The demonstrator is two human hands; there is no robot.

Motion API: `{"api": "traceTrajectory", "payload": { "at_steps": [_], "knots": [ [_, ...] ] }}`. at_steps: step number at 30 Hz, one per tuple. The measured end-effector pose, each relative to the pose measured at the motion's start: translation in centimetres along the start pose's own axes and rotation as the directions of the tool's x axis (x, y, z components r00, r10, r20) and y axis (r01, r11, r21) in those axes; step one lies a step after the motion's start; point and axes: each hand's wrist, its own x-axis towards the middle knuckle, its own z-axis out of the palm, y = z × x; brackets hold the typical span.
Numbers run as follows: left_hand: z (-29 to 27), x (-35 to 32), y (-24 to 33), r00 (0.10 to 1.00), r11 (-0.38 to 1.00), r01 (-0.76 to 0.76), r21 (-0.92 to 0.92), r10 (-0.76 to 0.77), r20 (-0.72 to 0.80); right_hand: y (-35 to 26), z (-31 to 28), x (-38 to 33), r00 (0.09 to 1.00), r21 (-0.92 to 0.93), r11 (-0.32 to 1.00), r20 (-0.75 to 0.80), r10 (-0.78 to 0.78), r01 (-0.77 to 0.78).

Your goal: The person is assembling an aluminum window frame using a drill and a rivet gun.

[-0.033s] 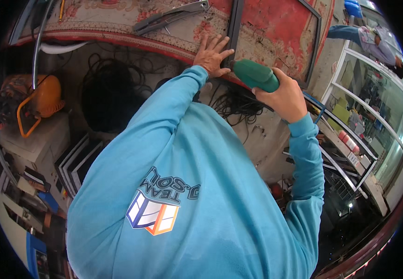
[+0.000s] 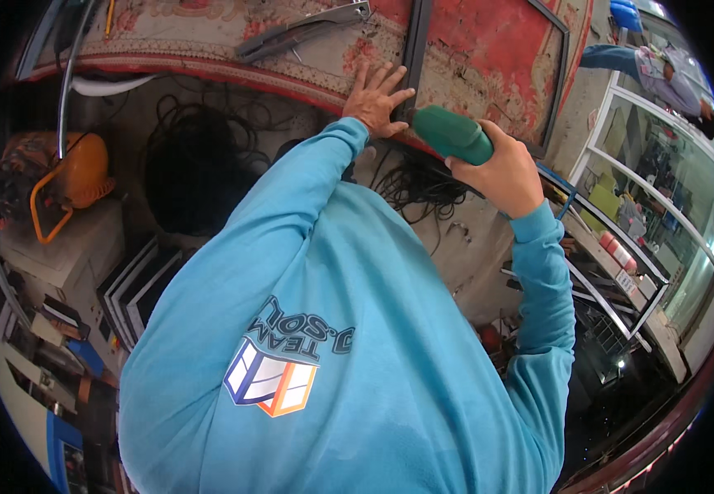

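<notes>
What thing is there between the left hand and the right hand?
In the head view, mainly the green power tool: the right hand holds its rear, and its front points toward the left hand.

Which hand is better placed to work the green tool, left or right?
Probably the right hand: it grips the green tool, whose front end points toward the dark bar. The left hand is spread out at that bar, without the tool.

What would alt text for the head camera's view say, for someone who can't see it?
A person's right hand grips a green tool, its front end close to the left hand, spread out at a dark bar on a red patterned cloth. Tangled black cables show below the cloth's edge.
</notes>
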Motion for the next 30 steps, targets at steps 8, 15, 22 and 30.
{"api": "traceTrajectory", "payload": {
  "at_steps": [8, 15, 22, 30],
  "knots": [
    [0.2, 0.0, -0.1, 1.000, 1.000, 0.001, -0.017, -0.002, -0.025, -0.9, -0.2, 0.6, 1.000, -0.176, 0.984, 0.020, -0.012, 0.015],
    [0.2, 0.1, -0.2, 1.000, 1.000, 0.004, -0.020, -0.004, -0.014, -1.8, -0.4, 1.0, 0.998, -0.197, 0.980, 0.055, -0.025, 0.036],
    [0.0, 0.0, -0.2, 1.000, 0.999, -0.014, -0.034, 0.014, -0.002, -1.9, -0.5, 1.1, 0.998, -0.222, 0.974, 0.054, -0.030, 0.042],
    [0.0, 0.0, -0.2, 1.000, 0.999, -0.016, -0.044, 0.015, -0.017, -0.7, -0.4, 1.5, 0.999, -0.167, 0.985, 0.042, -0.025, 0.032]
  ]
}}
